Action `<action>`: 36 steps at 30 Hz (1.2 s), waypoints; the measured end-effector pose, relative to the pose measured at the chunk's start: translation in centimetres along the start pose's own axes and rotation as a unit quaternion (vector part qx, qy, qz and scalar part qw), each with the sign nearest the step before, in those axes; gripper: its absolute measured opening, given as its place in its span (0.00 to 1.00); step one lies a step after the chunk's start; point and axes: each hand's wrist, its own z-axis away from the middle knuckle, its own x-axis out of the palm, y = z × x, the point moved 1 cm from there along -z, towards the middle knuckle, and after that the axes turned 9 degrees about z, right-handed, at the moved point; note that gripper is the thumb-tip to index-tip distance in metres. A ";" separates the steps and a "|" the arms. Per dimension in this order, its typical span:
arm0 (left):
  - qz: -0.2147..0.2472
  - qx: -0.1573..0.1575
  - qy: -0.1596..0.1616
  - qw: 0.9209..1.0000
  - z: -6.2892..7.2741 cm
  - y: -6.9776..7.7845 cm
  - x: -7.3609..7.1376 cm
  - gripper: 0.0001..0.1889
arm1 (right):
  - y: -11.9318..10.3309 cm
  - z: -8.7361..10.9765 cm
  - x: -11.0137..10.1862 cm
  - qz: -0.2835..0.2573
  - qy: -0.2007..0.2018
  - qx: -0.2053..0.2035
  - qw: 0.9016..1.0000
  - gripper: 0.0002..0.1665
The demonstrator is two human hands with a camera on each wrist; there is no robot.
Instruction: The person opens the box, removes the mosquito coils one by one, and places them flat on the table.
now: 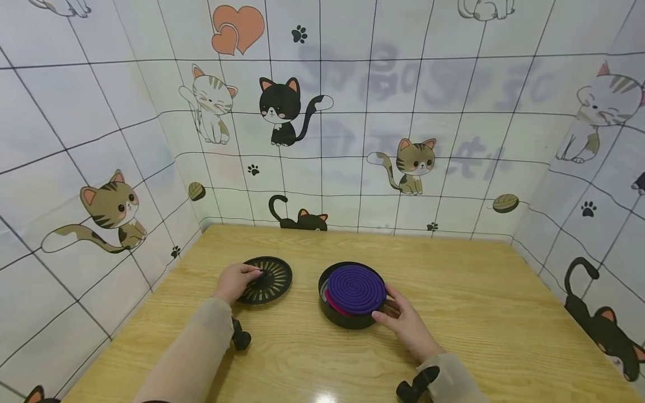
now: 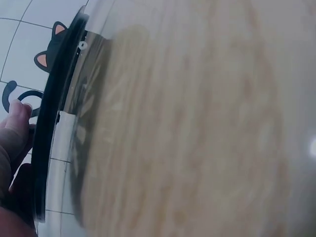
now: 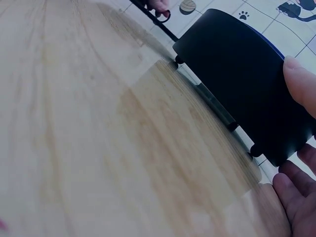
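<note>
Lid (image 1: 276,284), black and disc-shaped, slots radiating like spokes, pinched by its ring handle (image 3: 166,18) in the left hand (image 1: 238,282), just above the left part of the desk (image 1: 453,285). Round, so no long axis; roughly level, slotted face up. To its right, a round black case (image 1: 346,321) on short feet, mouth up, holding a flat purple spiral coil (image 1: 356,289) over a pink layer (image 1: 335,303). Gripped at its right side by the right hand (image 1: 404,324), thumb near the rim.
</note>
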 end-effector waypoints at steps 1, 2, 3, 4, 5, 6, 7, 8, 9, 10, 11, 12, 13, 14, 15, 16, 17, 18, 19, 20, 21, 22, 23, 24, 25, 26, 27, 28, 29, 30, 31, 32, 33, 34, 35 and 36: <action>0.001 -0.001 0.000 1.000 0.0 -0.1 0.0 0.13 | 0.0 0.0 0.0 0.000 -0.001 0.000 1.000 0.53; 0.000 -0.002 0.001 1.000 0.1 -0.3 -0.1 0.13 | 0.0 0.0 0.0 0.001 0.000 0.000 1.000 0.52; 0.001 -0.006 0.002 1.000 0.1 -0.4 -0.1 0.13 | 0.0 0.0 0.0 0.003 0.001 0.000 1.000 0.53; -0.001 -0.008 0.004 1.000 0.1 -0.5 -0.1 0.13 | 0.0 0.0 0.0 0.003 0.001 0.002 1.000 0.53; -0.002 -0.010 0.004 1.000 0.1 -0.7 -0.2 0.13 | 0.0 0.0 0.0 0.005 0.001 0.003 1.000 0.52; -0.003 -0.010 0.005 1.000 0.0 -0.8 -0.2 0.14 | 0.0 0.0 -0.1 0.006 0.001 0.004 1.000 0.53; -0.006 -0.008 0.004 1.000 0.0 -0.9 -0.2 0.14 | 0.0 0.0 -0.1 0.007 0.002 0.006 1.000 0.53; -0.007 -0.010 0.006 1.000 0.0 -1.0 -0.3 0.14 | -0.1 0.0 -0.1 0.009 0.004 0.007 1.000 0.53; -0.006 -0.012 0.007 1.000 -0.1 -1.0 -0.3 0.13 | -0.1 0.0 -0.1 0.008 0.004 0.008 1.000 0.53; -0.006 -0.012 0.008 1.000 -0.1 -1.0 -0.4 0.14 | -0.2 0.0 -0.1 0.007 0.004 0.009 1.000 0.53; -0.006 -0.011 0.006 1.000 -0.1 -1.0 -0.4 0.14 | -0.2 0.0 -0.1 0.007 0.005 0.009 1.000 0.53; -0.004 -0.011 0.006 1.000 -0.1 -1.0 -0.4 0.14 | -0.2 0.0 -0.2 0.006 0.006 0.009 1.000 0.53; -0.001 -0.011 0.005 1.000 -0.1 -1.0 -0.4 0.14 | -0.2 0.0 -0.2 0.006 0.006 0.010 1.000 0.53; 0.005 -0.015 0.006 1.000 -0.1 -0.9 -0.4 0.14 | -0.2 0.0 -0.2 0.006 0.006 0.009 1.000 0.53; 0.007 -0.014 0.006 1.000 -0.1 -0.9 -0.5 0.14 | -0.2 0.0 -0.2 0.005 0.006 0.009 1.000 0.53; 0.008 -0.014 0.005 1.000 0.0 -0.8 -0.5 0.14 | -0.2 0.0 -0.2 0.007 0.005 0.009 1.000 0.53; 0.009 -0.015 0.004 1.000 0.0 -0.8 -0.5 0.14 | -0.1 0.0 -0.2 0.007 0.005 0.008 1.000 0.53; 0.010 -0.018 0.004 1.000 0.1 -0.8 -0.5 0.13 | -0.1 0.0 -0.2 0.008 0.005 0.007 1.000 0.53; 0.010 -0.019 0.003 1.000 0.2 -0.8 -0.5 0.13 | -0.1 0.0 -0.2 0.009 0.004 0.007 1.000 0.53; 0.007 -0.020 0.002 1.000 0.2 -0.9 -0.5 0.13 | 0.0 0.0 -0.2 0.010 0.004 0.007 1.000 0.53; 0.007 -0.021 0.000 1.000 0.2 -0.9 -0.6 0.14 | 0.0 0.0 -0.1 0.012 0.004 0.007 1.000 0.53; 0.009 -0.024 -0.002 1.000 0.3 -0.9 -0.6 0.14 | 0.0 0.0 -0.1 0.013 0.004 0.007 1.000 0.54; 0.012 -0.026 -0.004 1.000 0.3 -1.0 -0.7 0.15 | -0.1 0.0 -0.1 0.014 0.004 0.007 1.000 0.54; 0.016 -0.026 -0.007 1.000 0.3 -0.9 -0.8 0.15 | -0.1 0.0 -0.1 0.015 0.005 0.008 1.000 0.54; 0.021 -0.026 -0.009 0.999 0.2 -0.9 -0.9 0.16 | -0.1 0.0 -0.1 0.015 0.006 0.009 1.000 0.54; 0.026 -0.025 -0.010 0.999 0.3 -0.7 -0.9 0.18 | -0.1 0.0 0.0 0.013 0.006 0.010 1.000 0.54; 0.029 -0.024 -0.007 0.999 0.3 -0.5 -1.0 0.19 | -0.2 0.0 0.0 0.013 0.006 0.011 1.000 0.54; 0.030 -0.021 -0.004 0.999 0.3 -0.1 -1.1 0.20 | -0.2 0.0 0.0 0.012 0.006 0.012 1.000 0.54; 0.034 -0.018 0.001 0.999 0.5 0.4 -1.1 0.21 | -0.2 0.0 0.0 0.011 0.006 0.012 1.000 0.53; 0.040 -0.015 0.003 0.999 0.7 1.1 -1.0 0.21 | -0.2 0.0 0.0 0.010 0.006 0.013 1.000 0.53; 0.048 -0.013 0.009 0.999 0.9 1.8 -0.9 0.22 | -0.2 0.0 0.0 0.009 0.006 0.013 1.000 0.53; 0.056 -0.010 0.011 0.998 1.2 2.6 -0.6 0.23 | -0.2 0.0 0.1 0.007 0.006 0.013 1.000 0.53; 0.065 -0.007 0.012 0.998 1.5 3.4 -0.3 0.23 | -0.2 0.1 0.1 0.007 0.007 0.013 1.000 0.53; 0.078 -0.006 0.011 0.997 1.9 4.2 0.1 0.23 | -0.2 0.1 0.1 0.006 0.007 0.013 1.000 0.53; 0.088 -0.004 0.010 0.996 2.3 4.9 0.7 0.22 | -0.2 0.1 0.1 0.006 0.008 0.014 1.000 0.53; 0.100 -0.001 0.007 0.995 2.6 5.5 1.4 0.22 | -0.2 0.1 0.1 0.006 0.008 0.014 1.000 0.53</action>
